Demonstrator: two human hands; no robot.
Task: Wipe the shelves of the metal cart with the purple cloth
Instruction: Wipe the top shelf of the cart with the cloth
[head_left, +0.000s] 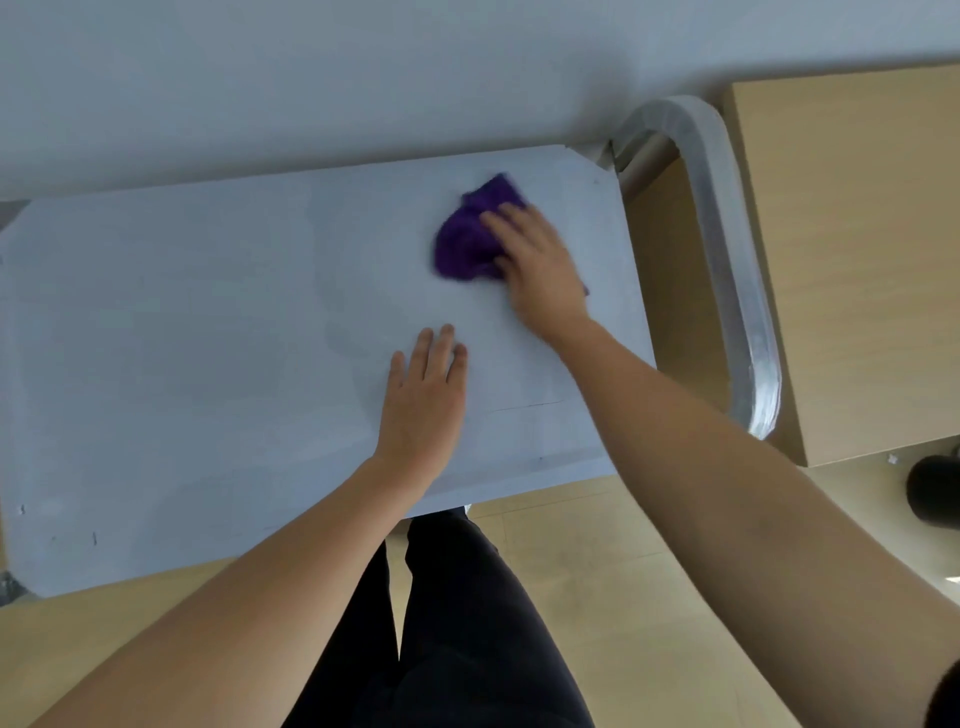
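Dark trousers (457, 623) fill the bottom of the view at 6 o'clock. Above them, the left hand (423, 400) lies flat, palm down, on the top shelf (208, 338) of the metal cart (13, 587), near its front edge. Its fingers are straight and released, gripping nothing.

Slightly blurred, the right hand (540, 270) presses on the purple cloth (465, 241), fingers stretched over the bunched fabric rather than curled round it. That cloth sits on the shelf toward 1 o'clock from the shelf's middle, close to the far right corner and apart from the left hand.

Several tiny dark specks and one thin dark line mark the pale shelf surface, too small to read.

At the cart's 3 o'clock end stands a curved metal handle (727, 249). Just beyond it at 2 o'clock is a wooden cabinet (857, 234). At 4 o'clock a black rounded object (935, 491) rests on the pale wood floor (597, 571). Behind the cart at 12 o'clock runs a plain wall (363, 78).
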